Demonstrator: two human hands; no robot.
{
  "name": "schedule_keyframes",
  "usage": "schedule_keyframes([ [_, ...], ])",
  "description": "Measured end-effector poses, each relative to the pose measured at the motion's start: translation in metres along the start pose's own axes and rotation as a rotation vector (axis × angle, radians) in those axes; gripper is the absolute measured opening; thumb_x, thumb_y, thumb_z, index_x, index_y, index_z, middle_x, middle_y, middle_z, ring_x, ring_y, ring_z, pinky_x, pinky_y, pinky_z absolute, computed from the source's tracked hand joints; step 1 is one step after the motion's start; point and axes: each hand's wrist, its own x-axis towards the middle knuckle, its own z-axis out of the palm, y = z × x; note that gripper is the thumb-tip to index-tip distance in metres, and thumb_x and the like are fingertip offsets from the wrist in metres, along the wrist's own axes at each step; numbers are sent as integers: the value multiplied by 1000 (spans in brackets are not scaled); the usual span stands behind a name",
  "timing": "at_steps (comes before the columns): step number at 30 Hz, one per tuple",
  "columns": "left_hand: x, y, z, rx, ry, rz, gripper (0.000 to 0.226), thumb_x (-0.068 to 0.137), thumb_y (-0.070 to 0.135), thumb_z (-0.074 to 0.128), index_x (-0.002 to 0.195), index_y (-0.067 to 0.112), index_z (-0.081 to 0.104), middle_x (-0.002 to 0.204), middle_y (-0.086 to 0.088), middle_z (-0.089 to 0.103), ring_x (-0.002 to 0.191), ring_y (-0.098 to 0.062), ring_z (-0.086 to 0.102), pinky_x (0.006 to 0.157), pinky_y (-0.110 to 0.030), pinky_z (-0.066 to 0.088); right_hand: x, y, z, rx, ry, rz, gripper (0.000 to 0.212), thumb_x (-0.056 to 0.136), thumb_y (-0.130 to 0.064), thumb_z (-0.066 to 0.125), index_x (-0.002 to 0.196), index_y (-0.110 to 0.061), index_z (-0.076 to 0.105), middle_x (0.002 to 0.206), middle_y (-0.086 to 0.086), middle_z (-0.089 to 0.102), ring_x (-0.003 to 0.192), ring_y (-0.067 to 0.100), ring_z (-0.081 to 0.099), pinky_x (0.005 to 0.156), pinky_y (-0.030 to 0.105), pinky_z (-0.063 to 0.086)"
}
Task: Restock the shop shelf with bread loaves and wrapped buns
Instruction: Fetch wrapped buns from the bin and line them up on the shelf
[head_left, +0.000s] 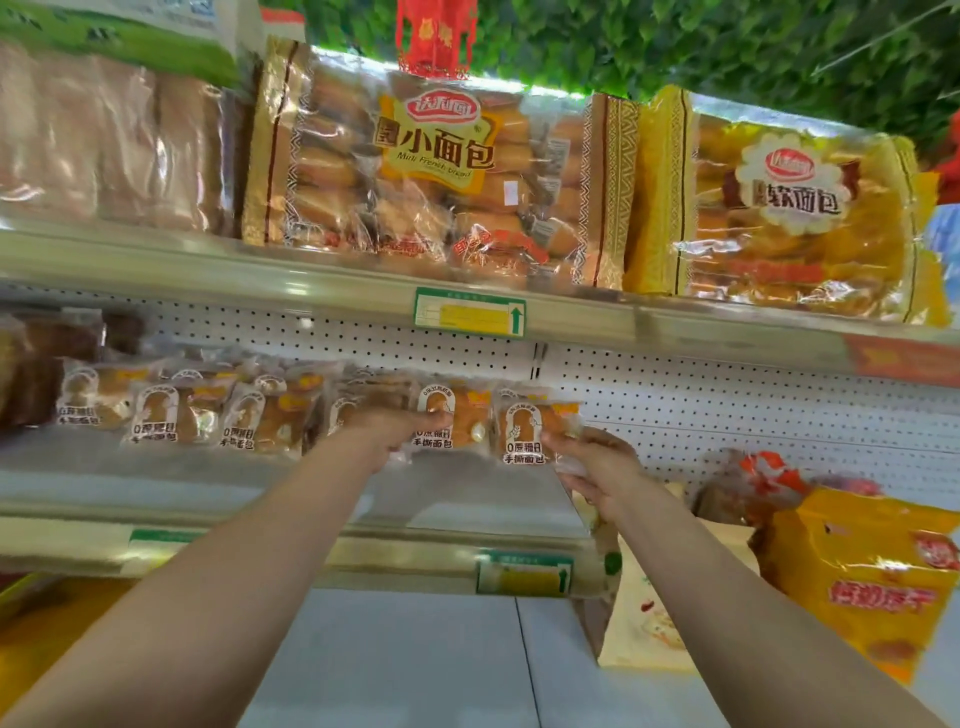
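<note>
Shelf (218, 478) holds clear-wrapped golden buns (447, 415), labels forward.

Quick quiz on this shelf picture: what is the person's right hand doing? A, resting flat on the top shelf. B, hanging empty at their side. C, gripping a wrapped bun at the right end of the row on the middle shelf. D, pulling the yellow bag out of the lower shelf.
C: the right hand has its fingers curled on the lower edge of the wrapped bun, the last at the right end of the row on the middle shelf.
</note>
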Motion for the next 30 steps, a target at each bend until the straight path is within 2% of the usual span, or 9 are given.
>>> schedule_keyframes([
  [4, 5, -1, 9, 75, 57, -24, 126, 28, 60, 93, 139, 17, 53, 141, -7, 58, 124, -31, 57, 107, -48, 48, 19, 7, -4, -43, -24, 15, 38, 72, -5, 88, 92, -14, 57, 87, -1, 61, 75, 10, 58, 74, 30, 56],
  [8, 9, -5, 22, 43, 148, 14, 105, 54, 39, 97, 143, 12, 49, 149, -7, 52, 133, -30, 51, 111, -44, 43, 39, 11, -7, -62, -44, 7, 35, 73, -1, 87, 81, -17, 57, 84, 0, 63, 75, 13, 60, 87, 38, 54],
  [12, 16, -9, 32, 83, 210, 38, 95, 62, 29, 96, 143, 11, 50, 148, -7, 53, 136, -29, 50, 113, -42, 41, 60, 19, -7, -103, -76, 12, 40, 65, -9, 93, 93, -15, 65, 96, 8, 72, 90, 23, 69, 93, 45, 57],
  [14, 20, -10, 32, 194, 228, 50, 89, 67, 35, 92, 142, 13, 51, 146, -7, 55, 134, -29, 51, 111, -39, 42, 68, 22, -7, -122, -79, 1, 48, 66, -11, 93, 105, -13, 65, 97, 7, 73, 92, 24, 69, 79, 39, 59],
  [16, 21, -9, 33, 331, 249, 56, 83, 66, 46, 90, 137, 17, 57, 139, -6, 61, 128, -29, 56, 106, -38, 46, 73, 26, -7, -143, -87, -7, 55, 67, -15, 93, 114, -13, 63, 100, 8, 72, 86, 23, 66, 61, 31, 49],
  [18, 23, -10, 33, 390, 273, 50, 84, 63, 51, 90, 134, 18, 58, 138, -6, 61, 128, -29, 57, 106, -41, 46, 79, 29, -8, -150, -95, -4, 53, 68, -17, 93, 112, -13, 63, 102, 9, 72, 78, 21, 63, 56, 29, 43],
  [20, 27, -11, 35, 438, 294, 60, 82, 64, 54, 89, 131, 18, 58, 137, -6, 61, 127, -30, 57, 106, -41, 47, 81, 31, -9, -168, -97, -6, 48, 71, -19, 92, 106, -18, 58, 102, 7, 69, 77, 19, 59, 62, 31, 47],
  [23, 27, -11, 38, 449, 310, 59, 83, 66, 52, 88, 134, 15, 56, 137, -9, 61, 127, -31, 57, 106, -39, 48, 84, 33, -11, -227, -103, -36, 50, 72, -23, 91, 109, -18, 57, 102, 4, 65, 92, 22, 60, 78, 36, 51],
  [30, 37, -12, 45, 470, 338, 31, 88, 76, 47, 84, 148, 13, 45, 151, -10, 50, 139, -31, 46, 107, -34, 41, 96, 41, -11, -294, -89, -90, 52, 73, -27, 90, 116, -14, 63, 107, 3, 64, 97, 21, 60, 79, 28, 47],
])
